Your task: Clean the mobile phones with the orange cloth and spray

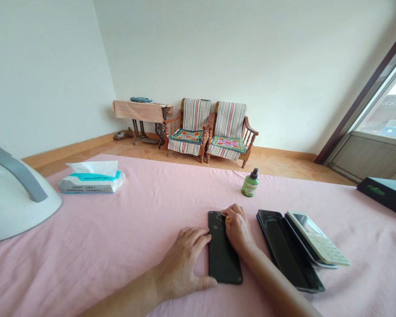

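Note:
A black smartphone lies flat on the pink cloth, with whitish smudges or wet marks near its far end. My left hand rests along its left side, fingers apart. Its fingertips touch the phone's left edge, and the thumb reaches toward the near left corner. My right hand is closed at the far right corner of the phone. Between its fingers shows a small yellow-orange thing, mostly hidden, pressed to the phone's surface; its kind cannot be made out.
Right of my forearm lie stacked dark phones and a pale keypad phone on another device. A green spray bottle stands beyond. Leftward are a tissue pack and a white domed object; a black box sits far right.

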`<state>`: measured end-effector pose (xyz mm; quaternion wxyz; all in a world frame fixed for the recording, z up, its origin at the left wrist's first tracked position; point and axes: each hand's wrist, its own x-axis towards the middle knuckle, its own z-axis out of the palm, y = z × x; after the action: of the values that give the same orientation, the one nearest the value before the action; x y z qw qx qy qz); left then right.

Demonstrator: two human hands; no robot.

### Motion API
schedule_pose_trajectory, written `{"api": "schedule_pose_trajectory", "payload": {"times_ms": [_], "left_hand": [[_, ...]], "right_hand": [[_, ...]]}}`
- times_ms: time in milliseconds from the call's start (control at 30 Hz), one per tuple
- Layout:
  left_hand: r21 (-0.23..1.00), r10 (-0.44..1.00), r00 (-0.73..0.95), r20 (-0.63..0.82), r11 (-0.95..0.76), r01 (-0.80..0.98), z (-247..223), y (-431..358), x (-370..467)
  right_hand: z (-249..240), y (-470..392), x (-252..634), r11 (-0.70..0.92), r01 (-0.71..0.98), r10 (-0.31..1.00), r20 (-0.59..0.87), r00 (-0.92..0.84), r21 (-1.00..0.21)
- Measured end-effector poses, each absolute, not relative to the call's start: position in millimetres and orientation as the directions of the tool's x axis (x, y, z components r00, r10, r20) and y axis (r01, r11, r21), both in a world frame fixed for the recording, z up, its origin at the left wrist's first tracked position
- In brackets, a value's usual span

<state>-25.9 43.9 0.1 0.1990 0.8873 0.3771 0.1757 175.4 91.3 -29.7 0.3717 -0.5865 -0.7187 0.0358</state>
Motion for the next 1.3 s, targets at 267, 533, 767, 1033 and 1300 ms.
{"api": "schedule_pose_trajectory", "payload": {"times_ms": [267, 533, 767, 1033, 1300], "left_hand": [[0.461, 0.726, 0.662, 0.188, -0.660, 0.593, -4, 45, -25], [0.441, 0.711, 0.676, 0.194, -0.679, 0.587, -4, 45, -24], [0.454, 0.711, 0.671, 0.213, -0.680, 0.576, -3, 45, -25], [0.457, 0.707, 0.677, 0.205, -0.681, 0.573, -6, 45, -26], [0.473, 0.702, 0.670, 0.243, -0.689, 0.550, -9, 46, -28]], "right_hand": [[-40, 57, 181, 0.340, 0.822, 0.860, 0.505, -0.075, -0.457], [-39, 71, 179, 0.282, 0.844, 0.863, 0.505, -0.015, -0.457], [-43, 79, 185, 0.251, 0.849, 0.865, 0.501, 0.019, -0.465], [-45, 81, 186, 0.254, 0.845, 0.869, 0.495, 0.015, -0.471], [-52, 81, 189, 0.213, 0.831, 0.871, 0.485, 0.077, -0.515]]}}
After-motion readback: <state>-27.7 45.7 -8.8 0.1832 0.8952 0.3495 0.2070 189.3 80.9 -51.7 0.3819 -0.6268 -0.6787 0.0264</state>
